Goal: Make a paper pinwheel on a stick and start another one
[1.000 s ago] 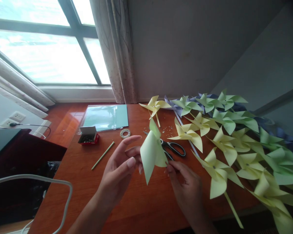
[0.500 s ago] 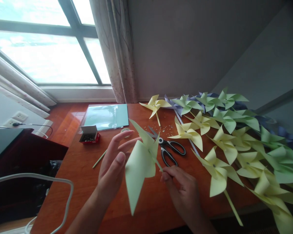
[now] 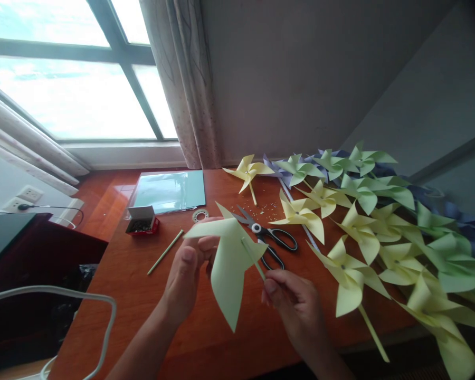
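Note:
A pale green paper pinwheel (image 3: 229, 264) is held up over the table, its back towards me. My right hand (image 3: 295, 301) pinches the pinwheel's thin stick near the lower end. Just left of the blades is my left hand (image 3: 188, 274), its thumb apart from its bent fingers. Those fingertips are partly hidden behind the paper, so whether they touch it is unclear. Black-handled scissors (image 3: 267, 235) lie open behind the pinwheel. A loose pale stick (image 3: 165, 252) rests on the table left of my left hand, and a white roll of tape (image 3: 200, 215) sits beyond it.
Several finished yellow pinwheels (image 3: 342, 266) and green pinwheels (image 3: 360, 190) crowd the table's right side. A small red box (image 3: 142, 226) of dark bits stands at left. Behind it lie light blue sheets (image 3: 170, 191) in plastic. A white cable (image 3: 111, 322) loops at lower left.
The pinwheel's blades have turned; one now points left over my left hand. My left fingers have dropped and bent behind the paper. My right hand keeps its pinch on the stick.

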The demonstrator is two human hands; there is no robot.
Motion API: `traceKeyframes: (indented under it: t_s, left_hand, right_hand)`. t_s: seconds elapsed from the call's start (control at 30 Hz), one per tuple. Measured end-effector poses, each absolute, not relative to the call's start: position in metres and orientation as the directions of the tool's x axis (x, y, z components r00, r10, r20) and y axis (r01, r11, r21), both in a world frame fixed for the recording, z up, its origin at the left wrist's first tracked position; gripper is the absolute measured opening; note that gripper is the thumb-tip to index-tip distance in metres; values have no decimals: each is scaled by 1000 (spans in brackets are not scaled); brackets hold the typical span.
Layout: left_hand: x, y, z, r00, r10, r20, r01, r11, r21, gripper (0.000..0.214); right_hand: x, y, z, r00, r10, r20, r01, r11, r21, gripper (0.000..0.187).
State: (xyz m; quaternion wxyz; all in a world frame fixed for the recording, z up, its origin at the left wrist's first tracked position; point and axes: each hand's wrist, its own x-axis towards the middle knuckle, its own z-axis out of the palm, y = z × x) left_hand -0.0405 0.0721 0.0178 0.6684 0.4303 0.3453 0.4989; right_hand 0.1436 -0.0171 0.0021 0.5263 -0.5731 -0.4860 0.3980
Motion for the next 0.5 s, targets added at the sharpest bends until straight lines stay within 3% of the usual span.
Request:
traceKeyframes:
  t_s: [0.17,0.5]
  left_hand:
    - [-36,66,23,270,962,-39,-376,143,916,68]
    - [-38,64,24,181,979,-95,-259,140,956,70]
  right_hand:
    - [143,-16,4,230,971,61,117,34,-992,24]
    - [141,-16,7,223,975,8,104,-15,-994,30]
